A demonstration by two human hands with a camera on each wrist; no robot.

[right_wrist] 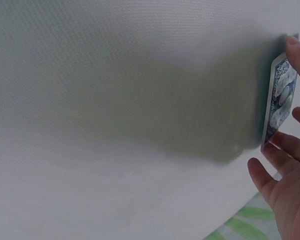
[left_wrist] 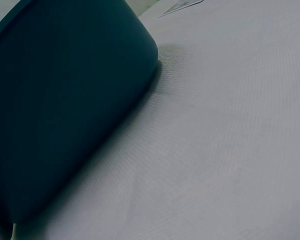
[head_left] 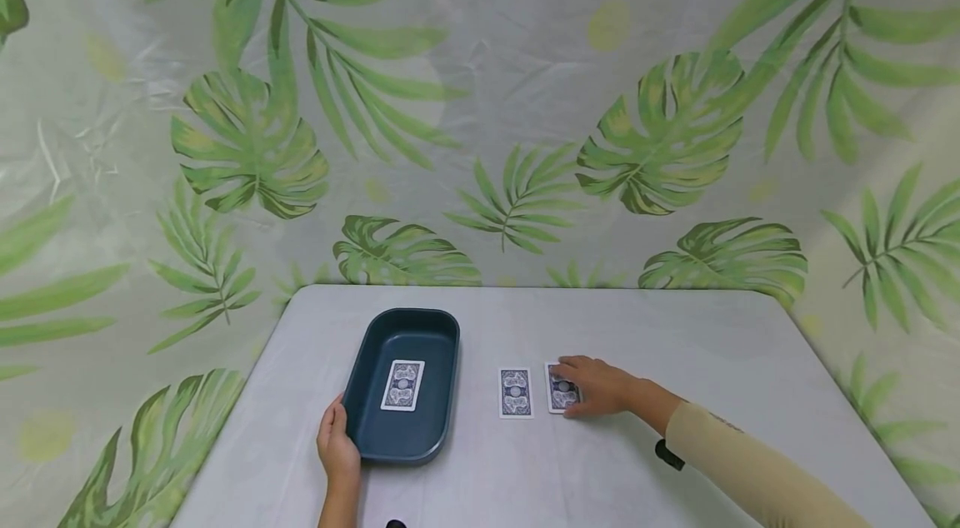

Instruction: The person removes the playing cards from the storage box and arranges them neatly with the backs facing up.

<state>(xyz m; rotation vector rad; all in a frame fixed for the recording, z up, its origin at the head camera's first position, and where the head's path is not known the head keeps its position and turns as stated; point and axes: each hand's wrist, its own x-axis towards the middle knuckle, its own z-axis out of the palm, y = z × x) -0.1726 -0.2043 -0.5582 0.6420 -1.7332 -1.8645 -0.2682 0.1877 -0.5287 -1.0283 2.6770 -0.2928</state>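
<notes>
A dark teal tray (head_left: 442, 440) stands on the left of the table, with one playing card (head_left: 402, 386) lying back up inside it. My left hand (head_left: 339, 445) holds the tray's left wall near its front corner. In the left wrist view the tray's outer side (left_wrist: 65, 100) fills the left part. To the right, my right hand (head_left: 603, 388) reaches over a blue-backed playing card (head_left: 561, 395). Its thumb is at the near end of this card (right_wrist: 282, 95) and its fingertips are at the far end. Another playing card (head_left: 515, 393) lies back up between the tray and my right hand.
A white cloth covers the table (head_left: 675, 320). Behind and beside it hangs a pale sheet (head_left: 525, 95) with a green leaf print. A dark strap piece (head_left: 669, 455) shows at my right wrist, and a small dark object (head_left: 395, 524) at the bottom edge.
</notes>
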